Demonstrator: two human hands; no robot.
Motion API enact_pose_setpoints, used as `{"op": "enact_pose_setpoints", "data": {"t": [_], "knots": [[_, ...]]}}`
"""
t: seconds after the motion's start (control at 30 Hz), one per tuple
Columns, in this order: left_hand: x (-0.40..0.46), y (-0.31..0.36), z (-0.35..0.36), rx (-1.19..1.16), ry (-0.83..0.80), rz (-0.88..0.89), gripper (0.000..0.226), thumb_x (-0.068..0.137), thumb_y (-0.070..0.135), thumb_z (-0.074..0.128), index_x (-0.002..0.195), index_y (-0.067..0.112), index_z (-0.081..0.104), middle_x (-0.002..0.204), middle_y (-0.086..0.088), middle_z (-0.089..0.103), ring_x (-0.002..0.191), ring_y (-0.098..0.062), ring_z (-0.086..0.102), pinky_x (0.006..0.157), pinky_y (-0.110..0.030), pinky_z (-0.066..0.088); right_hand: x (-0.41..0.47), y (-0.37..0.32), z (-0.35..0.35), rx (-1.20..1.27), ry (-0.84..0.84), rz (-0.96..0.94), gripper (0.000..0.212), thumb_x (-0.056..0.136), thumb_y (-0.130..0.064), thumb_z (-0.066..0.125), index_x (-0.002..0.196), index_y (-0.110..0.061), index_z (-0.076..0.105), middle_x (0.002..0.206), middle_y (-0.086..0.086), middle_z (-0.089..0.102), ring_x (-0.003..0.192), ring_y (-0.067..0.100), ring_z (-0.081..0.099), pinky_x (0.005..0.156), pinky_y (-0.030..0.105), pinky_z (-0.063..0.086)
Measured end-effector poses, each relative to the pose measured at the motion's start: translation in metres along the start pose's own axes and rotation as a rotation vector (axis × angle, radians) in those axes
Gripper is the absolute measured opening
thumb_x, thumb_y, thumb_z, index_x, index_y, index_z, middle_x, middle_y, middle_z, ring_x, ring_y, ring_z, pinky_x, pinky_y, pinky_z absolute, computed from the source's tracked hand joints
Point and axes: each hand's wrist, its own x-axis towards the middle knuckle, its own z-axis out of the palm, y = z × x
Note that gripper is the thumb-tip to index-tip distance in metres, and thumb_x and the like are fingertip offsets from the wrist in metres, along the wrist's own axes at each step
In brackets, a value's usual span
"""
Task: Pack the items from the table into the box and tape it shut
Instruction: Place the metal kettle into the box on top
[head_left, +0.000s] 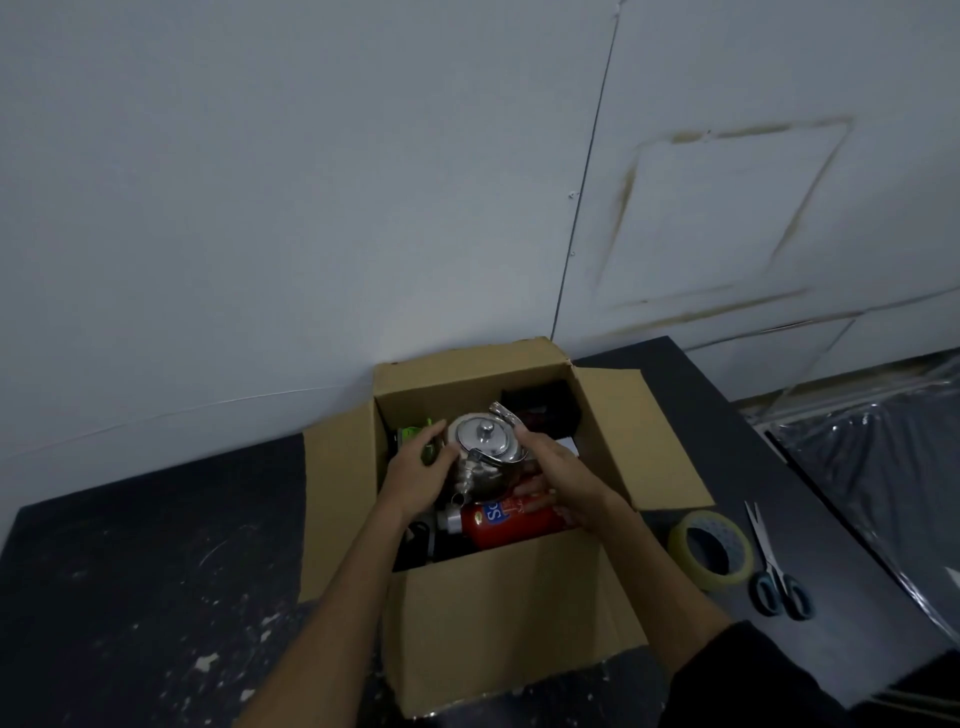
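Note:
An open cardboard box (498, 613) stands on the dark table, its flaps folded outward. Inside it sits a shiny steel teapot (485, 449) with a knobbed lid. My left hand (421, 470) cups the teapot's left side and my right hand (558, 467) grips its right side near the handle. Below the teapot lies a red bottle (511, 522) on its side. A green item (413, 434) shows behind my left hand, and something black (545, 408) fills the far right corner of the box.
A roll of clear tape (711, 551) lies on the table right of the box, with scissors (776, 574) beside it. Plastic sheeting (883, 467) covers the area at far right. A white wall rises directly behind the box.

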Motion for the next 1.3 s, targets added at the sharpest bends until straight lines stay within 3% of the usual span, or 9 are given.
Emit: {"op": "enact_pose_setpoints", "data": {"t": [0.13,0.27,0.4,0.5,0.63,0.7,0.9,1.1,1.3], "knots": [[-0.006,-0.009,0.001,-0.005,-0.092,-0.097,0.035,0.092,0.044,0.061,0.124,0.033,0.054,0.128,-0.001,0.057,0.112,-0.019,0.056,0.095,-0.033,0.048,0.0,0.003,-0.001,-0.048,0.099,-0.061,0.039,0.092,-0.055,0.053,0.122,-0.032,0.06,0.111,0.005,0.067,0.087,0.029,0.067,0.065,0.035,0.058],[-0.007,-0.012,0.004,-0.08,-0.114,-0.16,0.033,0.088,0.041,0.067,0.116,0.033,0.051,0.119,-0.001,0.061,0.104,-0.018,0.062,0.096,-0.042,0.052,0.005,0.008,0.0,-0.117,0.176,-0.071,0.037,0.093,-0.052,0.053,0.123,-0.033,0.062,0.108,0.002,0.07,0.093,0.028,0.07,0.082,0.045,0.058],[-0.011,-0.014,0.004,-0.12,-0.135,-0.174,0.051,0.086,0.05,0.065,0.129,0.035,0.043,0.13,-0.003,0.057,0.11,-0.021,0.061,0.098,-0.046,0.051,0.017,0.022,-0.004,-0.175,0.211,-0.077,0.065,0.07,-0.087,0.049,0.118,-0.045,0.062,0.11,-0.009,0.07,0.102,0.017,0.066,0.093,0.046,0.053],[-0.016,-0.013,0.007,-0.17,-0.121,-0.159,0.064,0.084,0.049,0.068,0.138,0.032,0.039,0.134,-0.001,0.053,0.118,-0.022,0.057,0.1,-0.048,0.05,0.043,0.042,-0.013,-0.176,0.163,-0.056,0.074,0.064,-0.093,0.046,0.118,-0.044,0.06,0.104,-0.011,0.067,0.099,0.017,0.063,0.093,0.044,0.048],[-0.021,-0.01,0.008,-0.089,0.028,-0.077,0.072,0.08,0.048,0.074,0.141,0.028,0.041,0.13,0.004,0.035,0.12,-0.014,0.039,0.106,-0.04,0.041,0.02,0.017,-0.001,0.019,0.062,-0.023,0.032,0.1,-0.039,0.049,0.125,-0.02,0.057,0.115,0.011,0.068,0.102,0.027,0.07,0.094,0.046,0.055],[-0.023,-0.007,0.006,-0.065,0.088,-0.023,0.074,0.08,0.045,0.074,0.143,0.025,0.041,0.131,0.001,0.032,0.119,-0.013,0.038,0.104,-0.034,0.038,0.017,0.014,0.0,0.064,0.017,0.028,0.029,0.103,-0.027,0.046,0.125,-0.012,0.057,0.116,0.017,0.067,0.101,0.031,0.07,0.092,0.044,0.056],[-0.023,0.001,0.002,-0.023,0.179,0.053,0.065,0.082,0.046,0.072,0.139,0.028,0.047,0.123,-0.001,0.037,0.113,-0.016,0.045,0.102,-0.032,0.042,0.012,0.012,0.005,-0.027,-0.126,0.185,0.028,0.106,-0.024,0.038,0.119,-0.007,0.056,0.114,0.02,0.067,0.101,0.032,0.069,0.084,0.042,0.059],[-0.016,-0.004,0.008,0.015,0.176,-0.008,0.069,0.086,0.045,0.067,0.145,0.022,0.039,0.138,-0.007,0.036,0.126,-0.024,0.045,0.107,-0.042,0.042,0.022,0.014,0.004,0.062,-0.013,0.026,0.032,0.102,-0.024,0.049,0.132,-0.013,0.053,0.113,0.019,0.068,0.094,0.032,0.072,0.075,0.041,0.06],[-0.007,-0.004,0.011,0.037,0.105,-0.051,0.065,0.091,0.039,0.063,0.148,0.02,0.036,0.142,-0.005,0.043,0.127,-0.024,0.049,0.104,-0.044,0.045,0.02,0.01,0.007,0.066,0.08,-0.13,0.028,0.099,-0.021,0.054,0.127,-0.019,0.057,0.111,0.018,0.067,0.09,0.028,0.069,0.086,0.051,0.056]]}}
